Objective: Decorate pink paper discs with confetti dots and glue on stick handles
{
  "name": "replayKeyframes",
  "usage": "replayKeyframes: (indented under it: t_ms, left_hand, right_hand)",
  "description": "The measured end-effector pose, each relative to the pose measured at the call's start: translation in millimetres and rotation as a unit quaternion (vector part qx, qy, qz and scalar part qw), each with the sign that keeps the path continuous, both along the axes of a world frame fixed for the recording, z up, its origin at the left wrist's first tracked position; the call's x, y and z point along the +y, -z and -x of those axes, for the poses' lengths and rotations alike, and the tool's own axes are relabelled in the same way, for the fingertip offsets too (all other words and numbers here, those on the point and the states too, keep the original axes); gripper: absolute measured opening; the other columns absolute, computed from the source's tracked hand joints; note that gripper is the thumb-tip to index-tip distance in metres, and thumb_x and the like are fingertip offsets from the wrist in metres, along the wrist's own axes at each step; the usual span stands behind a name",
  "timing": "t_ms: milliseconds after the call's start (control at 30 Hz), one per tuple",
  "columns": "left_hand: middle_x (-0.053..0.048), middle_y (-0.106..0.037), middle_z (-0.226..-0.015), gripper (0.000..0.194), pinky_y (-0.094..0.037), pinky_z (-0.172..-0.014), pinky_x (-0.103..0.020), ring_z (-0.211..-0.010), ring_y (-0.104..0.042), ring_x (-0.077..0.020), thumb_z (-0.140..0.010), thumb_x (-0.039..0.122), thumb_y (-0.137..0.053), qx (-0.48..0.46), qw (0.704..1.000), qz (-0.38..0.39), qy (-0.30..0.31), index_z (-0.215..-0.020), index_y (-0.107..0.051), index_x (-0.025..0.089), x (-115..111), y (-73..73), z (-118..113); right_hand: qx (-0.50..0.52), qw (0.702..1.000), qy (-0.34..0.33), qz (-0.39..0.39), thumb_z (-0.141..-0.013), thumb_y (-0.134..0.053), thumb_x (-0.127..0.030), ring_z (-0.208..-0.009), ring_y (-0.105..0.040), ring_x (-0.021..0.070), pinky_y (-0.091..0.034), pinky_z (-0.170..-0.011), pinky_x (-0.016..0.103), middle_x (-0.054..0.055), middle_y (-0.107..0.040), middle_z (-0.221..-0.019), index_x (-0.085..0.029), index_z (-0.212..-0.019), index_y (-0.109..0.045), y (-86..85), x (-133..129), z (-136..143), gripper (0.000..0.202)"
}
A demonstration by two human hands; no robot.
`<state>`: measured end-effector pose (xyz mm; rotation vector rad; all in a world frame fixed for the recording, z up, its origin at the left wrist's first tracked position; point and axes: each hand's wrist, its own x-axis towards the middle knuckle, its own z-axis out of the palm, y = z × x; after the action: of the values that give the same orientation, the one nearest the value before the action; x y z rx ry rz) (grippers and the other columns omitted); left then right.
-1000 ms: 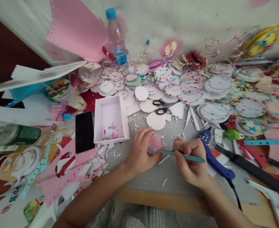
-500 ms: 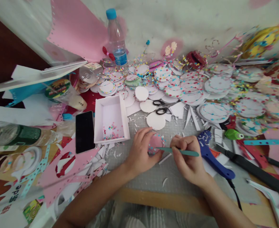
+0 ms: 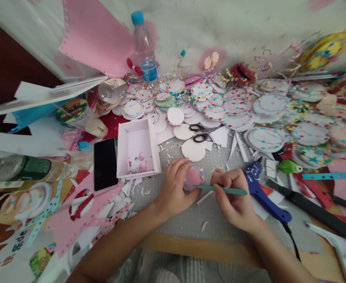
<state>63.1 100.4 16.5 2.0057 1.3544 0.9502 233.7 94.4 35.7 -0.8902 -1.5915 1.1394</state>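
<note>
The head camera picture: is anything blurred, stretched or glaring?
Head view: soft light, no strong glare on the phone; head view, right side: paper discs look smeared; head view, centre: the teal tool has a clearer outline.

2 hands (image 3: pixel 175 190), 1 wht box (image 3: pixel 155 147), 1 ph (image 3: pixel 105 165)

The disc (image 3: pixel 193 175) is pink, its rim dotted with blue and red; the stick (image 3: pixel 234 191) is teal. The box (image 3: pixel 157 147) is white, the phone (image 3: pixel 105 164) black, the bottle cap (image 3: pixel 137 17) bright blue, the mat (image 3: pixel 187 224) grey with a faint grid.
</note>
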Motion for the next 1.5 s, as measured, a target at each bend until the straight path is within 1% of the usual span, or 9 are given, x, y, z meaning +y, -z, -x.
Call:
replayKeyframes:
  t_ms: [200, 367, 567, 767, 1167, 1233, 1333, 1400, 1500]
  left_hand:
    - [-0.013, -0.050, -0.129, 0.051, -0.036, -0.106, -0.046, -0.123, -0.044, -0.0274, -0.072, 0.023, -0.067, 0.001, 1.000, 0.003, -0.002, -0.119, -0.050, 0.018, 0, -1.8, 0]
    - [-0.013, -0.050, -0.129, 0.055, -0.036, -0.106, -0.048, -0.123, -0.044, -0.0285, -0.068, 0.019, -0.067, -0.002, 1.000, 0.004, 0.003, -0.119, -0.049, 0.018, 0, -1.3, 1]
    - [-0.012, -0.049, -0.129, 0.056, -0.036, -0.105, -0.050, -0.123, -0.044, -0.0292, -0.067, 0.019, -0.066, 0.000, 1.000, 0.012, 0.006, -0.120, -0.048, 0.020, 0, -0.8, 1]
    - [-0.012, -0.049, -0.130, 0.057, -0.035, -0.106, -0.048, -0.124, -0.044, -0.0287, -0.067, 0.019, -0.067, 0.004, 1.000, 0.016, 0.006, -0.120, -0.049, 0.018, 0, -0.7, 1]
    - [-0.013, -0.050, -0.130, 0.055, -0.035, -0.106, -0.049, -0.124, -0.044, -0.0289, -0.068, 0.022, -0.068, 0.007, 1.000, 0.016, 0.005, -0.120, -0.050, 0.018, 0, 0.3, 0]
    - [-0.013, -0.050, -0.130, 0.056, -0.035, -0.107, -0.048, -0.124, -0.044, -0.0287, -0.067, 0.021, -0.069, 0.007, 1.000, 0.015, 0.005, -0.120, -0.050, 0.017, 1, -0.1, 1]
    - [-0.013, -0.051, -0.129, 0.054, -0.036, -0.106, -0.049, -0.123, -0.045, -0.0287, -0.070, 0.024, -0.069, 0.007, 1.000, 0.013, 0.003, -0.120, -0.050, 0.019, 1, -1.7, 1]
    - [-0.013, -0.050, -0.130, 0.055, -0.036, -0.105, -0.050, -0.124, -0.045, -0.0292, -0.073, 0.032, -0.069, 0.008, 1.000, 0.014, 0.000, -0.122, -0.048, 0.020, 1, -2.7, 1]
    - [-0.015, -0.047, -0.132, 0.070, -0.036, -0.106, -0.050, -0.125, -0.044, -0.0301, -0.071, 0.044, -0.072, 0.005, 1.000, 0.011, 0.001, -0.129, -0.042, 0.019, 0, -3.5, 1]
  right_hand:
    - [0.003, 0.999, 0.030, -0.033, -0.090, -0.040, -0.007, -0.061, -0.033, 0.0134, -0.031, -0.069, 0.035, -0.006, -0.033, -0.069, -0.025, -0.085, -0.029, -1.9, 2, 0, 0.021]
    - [-0.025, 0.997, -0.017, -0.072, -0.086, -0.042, -0.005, -0.059, -0.033, 0.0135, -0.033, -0.063, 0.033, -0.006, -0.031, -0.067, -0.025, -0.086, -0.029, -4.3, 2, -3, 0.024]
    - [-0.074, 0.990, -0.043, -0.108, -0.079, -0.049, -0.001, -0.059, -0.036, 0.0139, -0.036, -0.061, 0.033, -0.005, -0.035, -0.068, -0.027, -0.089, -0.030, 1.9, 0, -8, 0.033]
    - [-0.083, 0.989, -0.054, -0.108, -0.074, -0.051, 0.002, -0.061, -0.039, 0.0146, -0.035, -0.058, 0.031, -0.005, -0.035, -0.068, -0.027, -0.088, -0.032, 2.5, 0, -9, 0.038]
    - [-0.089, 0.989, -0.073, -0.094, -0.076, -0.050, 0.001, -0.063, -0.039, 0.0148, -0.036, -0.058, 0.031, -0.004, -0.039, -0.069, -0.027, -0.088, -0.031, -0.1, 0, -9, 0.036]
    - [-0.078, 0.990, -0.059, -0.101, -0.077, -0.050, 0.000, -0.060, -0.038, 0.0142, -0.036, -0.059, 0.032, -0.005, -0.039, -0.068, -0.027, -0.088, -0.032, -2.0, 0, -7, 0.034]
    - [-0.006, 0.994, 0.011, -0.104, -0.083, -0.048, -0.007, -0.055, -0.036, 0.0132, -0.034, -0.057, 0.031, -0.006, -0.037, -0.064, -0.026, -0.086, -0.032, -6.2, 1, -4, 0.025]
    - [0.064, 0.992, 0.084, -0.071, -0.087, -0.049, -0.014, -0.054, -0.035, 0.0134, -0.032, -0.056, 0.030, -0.006, -0.036, -0.062, -0.026, -0.086, -0.034, -8.3, 2, -3, 0.019]
    - [0.141, 0.975, 0.173, 0.005, -0.087, -0.055, -0.024, -0.055, -0.037, 0.0145, -0.031, -0.056, 0.029, -0.006, -0.036, -0.060, -0.027, -0.085, -0.037, -9.7, 5, -3, 0.018]
